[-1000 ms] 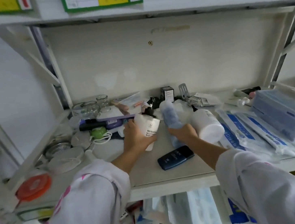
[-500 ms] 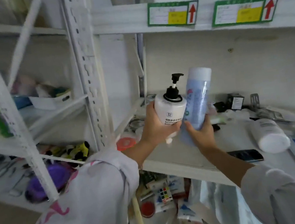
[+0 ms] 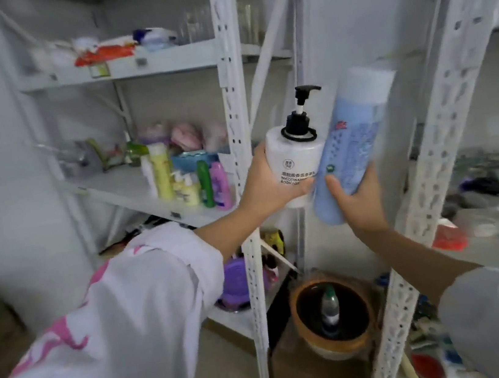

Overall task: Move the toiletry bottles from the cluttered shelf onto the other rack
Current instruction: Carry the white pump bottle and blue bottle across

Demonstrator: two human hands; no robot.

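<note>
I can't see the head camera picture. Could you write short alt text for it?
A person holds two toiletry bottles up in front of white metal racks: the left hand grips a white pump bottle and the right hand a tall blue bottle. Behind them, on the left, a rack shelf carries a cluster of small colourful bottles.

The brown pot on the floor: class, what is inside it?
Inside the brown pot, one small bottle stands against a dark interior. The view is blurred, so what lies beneath it stays hidden.
</note>
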